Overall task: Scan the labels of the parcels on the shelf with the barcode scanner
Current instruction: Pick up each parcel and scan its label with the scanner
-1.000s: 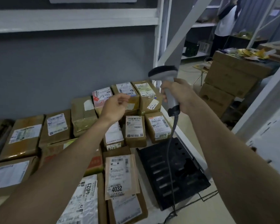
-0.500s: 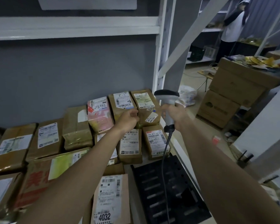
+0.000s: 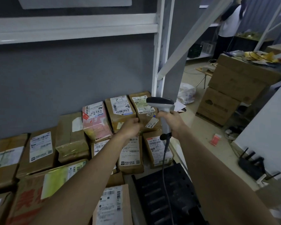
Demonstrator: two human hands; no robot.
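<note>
While gripped upright, scanner (image 3: 162, 109) head leftward.

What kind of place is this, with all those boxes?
Probably a parcel depot or stockroom. Labelled brown parcels lie packed on a white metal shelf, the right hand holds a corded barcode scanner, and big cardboard cartons are stacked on the floor.

left forearm (image 3: 91, 172) hiding parcel labels (image 3: 130, 153), bottom parcel (image 3: 112, 207) cut off

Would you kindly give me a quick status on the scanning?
Right hand grips scanner, aimed at back-row parcels. Left hand holds brown parcel by its near edge. Nothing blocking.
</note>
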